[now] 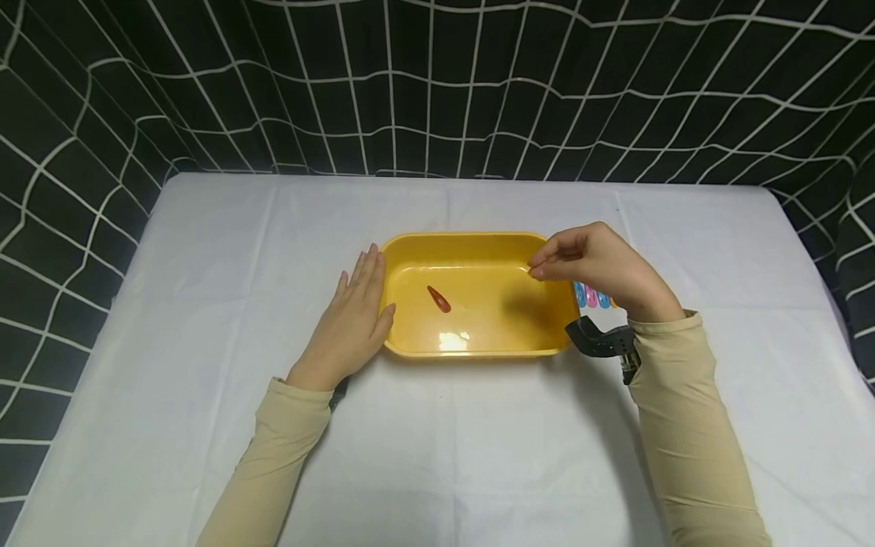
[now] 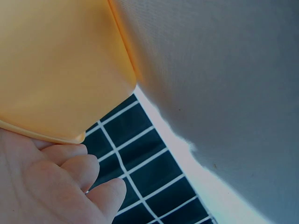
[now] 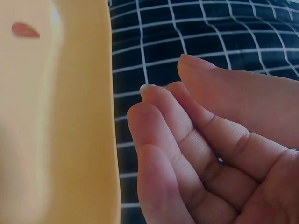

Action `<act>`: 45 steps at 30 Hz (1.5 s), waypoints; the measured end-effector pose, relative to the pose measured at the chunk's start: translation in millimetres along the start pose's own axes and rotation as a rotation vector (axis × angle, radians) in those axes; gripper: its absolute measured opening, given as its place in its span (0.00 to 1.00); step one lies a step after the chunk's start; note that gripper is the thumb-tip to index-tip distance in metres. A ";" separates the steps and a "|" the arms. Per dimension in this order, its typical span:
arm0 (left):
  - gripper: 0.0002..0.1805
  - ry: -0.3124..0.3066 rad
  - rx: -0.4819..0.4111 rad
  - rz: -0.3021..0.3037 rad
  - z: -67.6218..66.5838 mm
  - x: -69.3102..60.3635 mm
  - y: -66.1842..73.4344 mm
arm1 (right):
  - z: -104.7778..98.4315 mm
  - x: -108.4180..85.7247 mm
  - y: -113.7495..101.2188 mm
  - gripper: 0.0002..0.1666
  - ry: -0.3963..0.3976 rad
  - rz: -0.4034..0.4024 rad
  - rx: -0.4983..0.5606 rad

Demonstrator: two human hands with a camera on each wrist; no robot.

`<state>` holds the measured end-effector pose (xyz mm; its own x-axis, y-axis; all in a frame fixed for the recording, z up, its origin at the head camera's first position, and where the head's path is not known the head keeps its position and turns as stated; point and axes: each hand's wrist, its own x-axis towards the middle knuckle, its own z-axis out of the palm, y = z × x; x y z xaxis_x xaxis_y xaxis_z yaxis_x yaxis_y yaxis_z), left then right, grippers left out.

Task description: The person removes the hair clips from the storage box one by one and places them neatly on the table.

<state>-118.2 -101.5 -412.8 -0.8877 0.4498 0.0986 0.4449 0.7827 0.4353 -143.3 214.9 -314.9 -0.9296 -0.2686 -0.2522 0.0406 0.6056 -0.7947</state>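
A yellow tray (image 1: 478, 349) lies on the white tablecloth, with one red snap hair clip (image 1: 439, 299) inside it. My left hand (image 1: 352, 319) rests along the tray's left end, fingers extended and touching the rim. In the left wrist view, fingertips (image 2: 81, 165) show beneath the tray's edge. Above the tray's right end hovers my right hand (image 1: 591, 266), fingers bent and thumb near them. The right wrist view shows a gap between thumb and fingers (image 3: 159, 107), with no object visible there. Several coloured hair clips (image 1: 592, 295) lie beside the tray, partly hidden by the right hand.
White cloth (image 1: 451, 441) covers the table around the tray. A dark wall with white netting (image 1: 437, 91) stands behind the table and along both sides. A black strap (image 1: 601, 339) hangs at the right wrist.
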 end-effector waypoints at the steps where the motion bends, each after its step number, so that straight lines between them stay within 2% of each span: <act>1: 0.36 0.000 0.001 0.001 0.2 0.1 0.0 | 2.1 1.2 -1.2 0.11 -0.010 -0.009 0.006; 10: 0.36 -0.004 0.002 -0.002 -1.0 0.6 0.6 | 25.8 20.4 -12.0 0.11 -0.064 -0.060 0.030; 25: 0.36 -0.012 -0.006 0.001 -1.2 0.4 1.0 | 57.7 52.1 -16.8 0.09 -0.157 -0.059 0.040; 31: 0.36 -0.019 -0.009 -0.003 -1.0 0.3 0.1 | 69.4 66.5 -13.5 0.08 -0.198 -0.058 0.042; 37: 0.36 -0.015 -0.009 -0.005 -0.4 0.1 -0.3 | 80.8 80.3 -7.9 0.06 -0.212 -0.046 -0.022; 45: 0.36 -0.015 -0.009 -0.001 -0.9 -0.2 -0.2 | 89.9 89.7 0.0 0.05 -0.227 -0.056 -0.049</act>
<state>-118.3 -102.1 -412.2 -0.8864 0.4552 0.0843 0.4425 0.7795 0.4434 -193.8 123.5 -387.2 -0.8237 -0.4608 -0.3305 -0.0314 0.6190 -0.7847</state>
